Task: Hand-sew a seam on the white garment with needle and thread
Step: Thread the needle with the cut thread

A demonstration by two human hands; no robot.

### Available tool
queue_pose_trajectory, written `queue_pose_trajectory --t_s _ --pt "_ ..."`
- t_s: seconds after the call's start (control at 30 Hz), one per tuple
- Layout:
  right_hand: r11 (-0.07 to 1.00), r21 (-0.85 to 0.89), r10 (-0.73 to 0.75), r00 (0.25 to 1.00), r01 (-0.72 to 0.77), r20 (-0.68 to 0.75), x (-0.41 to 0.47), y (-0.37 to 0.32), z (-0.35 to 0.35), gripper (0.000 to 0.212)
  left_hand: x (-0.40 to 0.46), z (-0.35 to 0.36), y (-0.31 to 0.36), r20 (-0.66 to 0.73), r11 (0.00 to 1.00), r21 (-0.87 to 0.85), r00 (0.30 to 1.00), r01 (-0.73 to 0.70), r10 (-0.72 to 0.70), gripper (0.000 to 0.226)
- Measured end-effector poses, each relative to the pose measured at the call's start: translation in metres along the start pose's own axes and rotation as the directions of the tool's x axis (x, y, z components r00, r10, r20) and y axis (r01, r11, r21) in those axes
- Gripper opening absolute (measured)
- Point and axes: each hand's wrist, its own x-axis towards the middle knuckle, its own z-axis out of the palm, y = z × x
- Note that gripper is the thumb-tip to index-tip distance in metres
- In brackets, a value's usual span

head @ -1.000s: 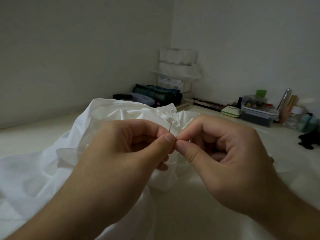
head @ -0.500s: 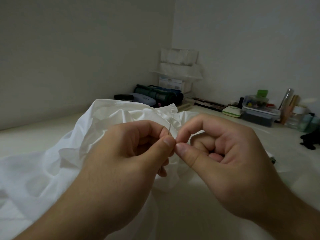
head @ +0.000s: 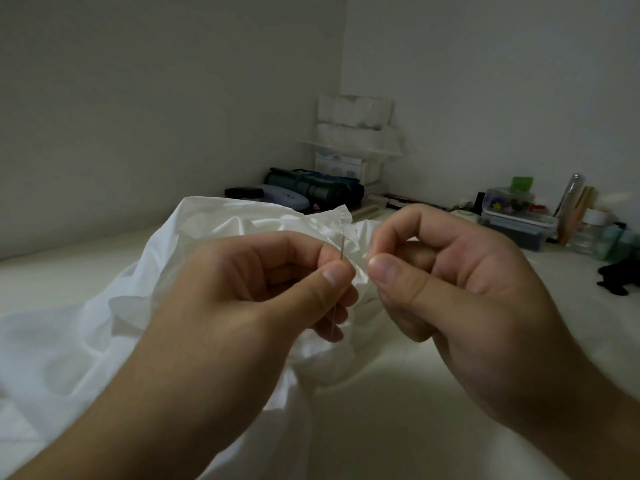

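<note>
The white garment lies crumpled on the pale table and spreads to the left. My left hand pinches a thin needle between thumb and forefinger; its upper end sticks up above the fingertips. A fine thread hangs down below that hand. My right hand is just right of the needle, thumb and forefinger pinched together; the thread end between them is too fine to see. Both hands hover over the bunched cloth.
The table's back corner holds a dark green rolled pouch, a glasses case and stacked white boxes. Lidded plastic boxes, jars and tubes stand at the back right. A black object lies at the right edge.
My right hand has drawn a little to the right, away from the left thumb, opening a small gap. The needle stays pinched in my left hand.
</note>
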Motion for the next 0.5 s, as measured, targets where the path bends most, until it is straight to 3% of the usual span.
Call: queue_pose_trajectory --t_s 0.5 --pt "0.996 0.089 -0.018 1.0 0.018 0.002 0.0004 -0.0021 0.0014 0.005 -0.0001 0.0053 0.0036 0.02 0.999 -0.043 1.0 0.013 -0.012 0.005"
